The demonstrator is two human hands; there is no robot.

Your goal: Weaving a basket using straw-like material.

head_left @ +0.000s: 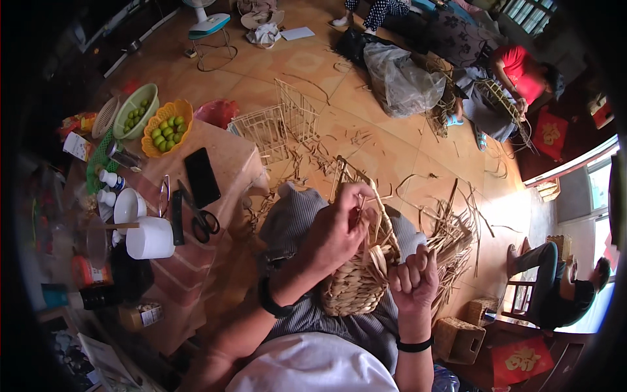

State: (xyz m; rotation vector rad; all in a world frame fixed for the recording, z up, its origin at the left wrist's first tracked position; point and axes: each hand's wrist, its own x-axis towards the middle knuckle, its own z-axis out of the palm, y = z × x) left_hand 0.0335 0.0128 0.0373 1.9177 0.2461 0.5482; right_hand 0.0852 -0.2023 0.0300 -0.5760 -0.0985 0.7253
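A half-woven basket point(353, 291) of pale plant fibre sits on my grey striped lap, with a bare wire frame edge rising at its far side. My left hand point(343, 232) is at the upper rim, fingers pinched around what looks like a thin strand of fibre. My right hand point(413, 279) is closed at the basket's right side, gripping a flat fibre strand that runs toward the rim. A loose pile of dried strands point(454, 242) lies on the floor to the right.
At left, a low table point(232, 160) holds fruit bowls, black scissors point(204, 222), a phone and white containers. Wire frames point(274, 124) stand on the tiled floor ahead. A person in red point(516, 72) handles a frame at upper right; another person point(568, 294) sits at lower right near woven baskets.
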